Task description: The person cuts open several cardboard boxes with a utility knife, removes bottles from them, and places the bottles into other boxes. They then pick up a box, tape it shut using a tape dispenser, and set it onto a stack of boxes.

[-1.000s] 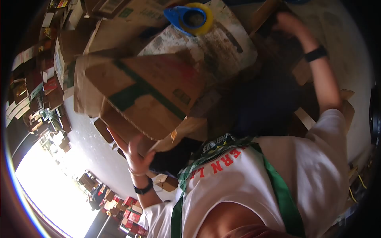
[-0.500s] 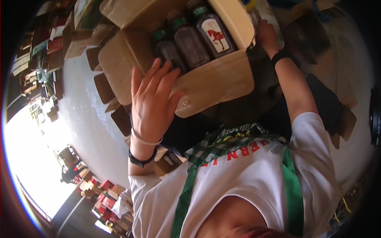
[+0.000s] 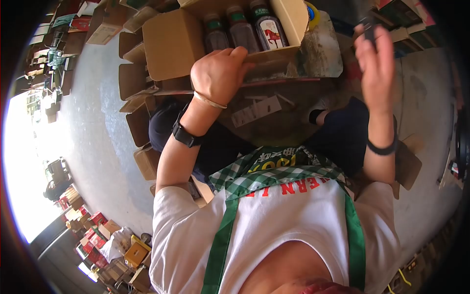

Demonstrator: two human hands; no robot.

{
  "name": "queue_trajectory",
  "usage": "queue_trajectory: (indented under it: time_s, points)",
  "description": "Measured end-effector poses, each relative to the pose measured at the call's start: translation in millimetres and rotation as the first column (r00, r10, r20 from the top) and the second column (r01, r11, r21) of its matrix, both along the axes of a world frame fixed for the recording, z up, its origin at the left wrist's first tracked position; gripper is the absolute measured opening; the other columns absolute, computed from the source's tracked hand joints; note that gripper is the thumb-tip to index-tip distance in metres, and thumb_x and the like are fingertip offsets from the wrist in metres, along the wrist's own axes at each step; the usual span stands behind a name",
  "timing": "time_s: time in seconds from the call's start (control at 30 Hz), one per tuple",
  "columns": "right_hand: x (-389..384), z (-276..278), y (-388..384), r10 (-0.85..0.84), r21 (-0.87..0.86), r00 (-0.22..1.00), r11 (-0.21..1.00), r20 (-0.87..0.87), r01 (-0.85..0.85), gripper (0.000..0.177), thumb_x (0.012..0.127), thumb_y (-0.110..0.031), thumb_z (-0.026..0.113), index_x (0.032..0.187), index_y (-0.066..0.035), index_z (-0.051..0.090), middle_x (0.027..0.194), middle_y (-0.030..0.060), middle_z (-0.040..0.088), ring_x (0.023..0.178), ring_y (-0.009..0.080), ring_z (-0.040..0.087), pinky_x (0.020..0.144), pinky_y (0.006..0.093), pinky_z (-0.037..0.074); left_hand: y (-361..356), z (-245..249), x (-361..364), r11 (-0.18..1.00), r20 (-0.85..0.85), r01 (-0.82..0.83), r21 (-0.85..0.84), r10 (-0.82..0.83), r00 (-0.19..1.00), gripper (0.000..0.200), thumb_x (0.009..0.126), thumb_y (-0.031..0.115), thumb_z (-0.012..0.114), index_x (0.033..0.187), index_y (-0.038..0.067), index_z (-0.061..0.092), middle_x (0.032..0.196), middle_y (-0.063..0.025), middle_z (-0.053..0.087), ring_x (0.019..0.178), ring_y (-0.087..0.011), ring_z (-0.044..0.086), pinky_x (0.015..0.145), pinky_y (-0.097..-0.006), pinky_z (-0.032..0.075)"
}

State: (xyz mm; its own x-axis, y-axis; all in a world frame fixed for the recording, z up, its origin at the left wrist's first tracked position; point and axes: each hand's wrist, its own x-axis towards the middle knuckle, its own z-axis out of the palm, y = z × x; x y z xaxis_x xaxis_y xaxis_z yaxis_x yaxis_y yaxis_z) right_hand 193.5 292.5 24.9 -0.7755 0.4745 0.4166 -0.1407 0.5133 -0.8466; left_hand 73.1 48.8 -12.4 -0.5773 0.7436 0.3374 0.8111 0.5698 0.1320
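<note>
An open cardboard box (image 3: 174,46) stands before me. Inside it are three dark bottles (image 3: 242,38) with green bands at their necks; the right one carries a white label (image 3: 270,34) with a red horse. My left hand (image 3: 218,72) is curled over the box's near edge, its fingertips partly hidden, closed on the cardboard. Off to the right of the box, my right hand (image 3: 376,73) is raised, its fingers closed around a small black object (image 3: 369,32). Blur there hides what kind of thing it is.
A roll of tape (image 3: 312,15) lies beside the box on a worn, stained stand (image 3: 325,51). Open cartons (image 3: 134,73) line the left side. Paper pieces (image 3: 257,111) lie beneath the stand. Stacked boxes (image 3: 98,235) fill the lower left.
My left hand has gone from spread fingers above the box's near flap to curled over its edge. My right hand has left the box's right side and moved right, now with the black object.
</note>
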Motion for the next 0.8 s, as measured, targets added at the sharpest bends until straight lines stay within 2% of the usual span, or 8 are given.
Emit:
queue_trajectory:
  time_s: [0.03,0.07,0.1,0.2,0.27,0.53,0.67,0.8]
  points:
    - [4.5,-4.4,-14.2,0.033,0.324,0.997,0.946,-0.072,-0.007,0.012,0.09,-0.012,0.052,0.099,-0.004,0.053,0.074,0.0132,0.057,0.065,0.0283,0.058,0.056,0.0344,0.044,0.7,1.1,0.4,1.0,-0.006,-0.008,-0.008,0.008,1.0,0.024,0.074,0.031,0.068,0.074,0.011,0.054,0.064,-0.0069,0.056,0.063,-0.0284,0.057,0.051,-0.0379,0.043]
    - [6.2,-0.4,-22.1,0.122,0.526,0.992,0.842,0.029,-0.119,0.013,0.087,-0.014,0.057,0.094,-0.004,0.052,0.074,0.017,0.056,0.066,0.0356,0.057,0.053,0.0389,0.044,1.0,2.0,0.1,1.0,-0.012,-0.003,-0.002,0.003,1.0,0.024,0.074,0.031,0.068,0.074,0.011,0.054,0.064,-0.0069,0.056,0.063,-0.0284,0.057,0.051,-0.0379,0.043]
    - [6.8,-2.6,-31.0,0.097,0.593,0.991,0.795,0.09,-0.131,0.011,0.086,-0.013,0.057,0.087,-0.005,0.049,0.074,0.0137,0.057,0.067,0.0356,0.057,0.053,0.0411,0.044,-0.4,2.1,0.2,1.0,-0.013,-0.005,0.0,0.005,1.0,0.024,0.074,0.031,0.068,0.073,0.011,0.054,0.064,-0.0068,0.056,0.062,-0.0283,0.057,0.051,-0.0379,0.043]
    - [1.0,-29.2,-26.4,0.09,0.599,0.983,0.783,0.158,-0.168,0.012,0.086,-0.011,0.055,0.082,-0.005,0.046,0.071,0.013,0.057,0.064,0.0342,0.057,0.051,0.0411,0.044,-1.5,2.5,1.4,1.0,-0.004,-0.014,-0.003,0.014,1.0,0.024,0.073,0.031,0.068,0.073,0.011,0.054,0.064,-0.0067,0.056,0.062,-0.028,0.057,0.051,-0.0377,0.043]
    - [3.3,-34.7,-26.1,0.041,0.574,0.946,0.786,0.322,-0.229,0.009,0.088,-0.011,0.053,0.087,-0.004,0.048,0.075,0.0164,0.058,0.065,0.037,0.056,0.052,0.0425,0.043,-1.7,3.7,1.9,1.0,0.007,-0.023,-0.011,0.023,1.0,0.025,0.073,0.032,0.068,0.073,0.011,0.054,0.064,-0.0067,0.056,0.062,-0.0278,0.057,0.051,-0.0376,0.044]
    - [5.9,-34.6,-30.1,-0.003,0.595,0.966,0.789,0.257,-0.155,0.008,0.087,-0.01,0.052,0.085,-0.007,0.045,0.07,0.0129,0.058,0.06,0.0347,0.057,0.049,0.041,0.045,-1.3,6.9,4.7,0.999,-0.005,-0.026,-0.028,0.026,1.0,0.022,0.069,0.026,0.07,0.072,0.012,0.054,0.064,-0.0024,0.056,0.062,-0.0233,0.058,0.05,-0.0349,0.045]
    - [-2.6,-32.7,-31.5,0.063,0.538,0.957,0.816,0.282,-0.212,0.007,0.085,-0.008,0.053,0.085,-0.007,0.045,0.071,0.0135,0.058,0.062,0.0355,0.057,0.05,0.0422,0.045,-0.7,8.2,5.8,0.999,-0.007,-0.026,-0.027,0.026,1.0,0.022,0.069,0.025,0.07,0.072,0.012,0.053,0.064,-0.0025,0.056,0.062,-0.0231,0.058,0.05,-0.0348,0.045]
    - [2.9,-29.0,-24.0,0.089,0.532,0.94,0.805,0.33,-0.263,0.007,0.084,-0.008,0.053,0.084,-0.006,0.046,0.07,0.014,0.058,0.062,0.0353,0.057,0.051,0.0431,0.045,-0.2,11.3,8.5,1.0,0.017,-0.01,-0.008,0.011,1.0,0.022,0.071,0.026,0.071,0.073,0.011,0.055,0.061,-0.0062,0.054,0.059,-0.0261,0.056,0.049,-0.0359,0.042]
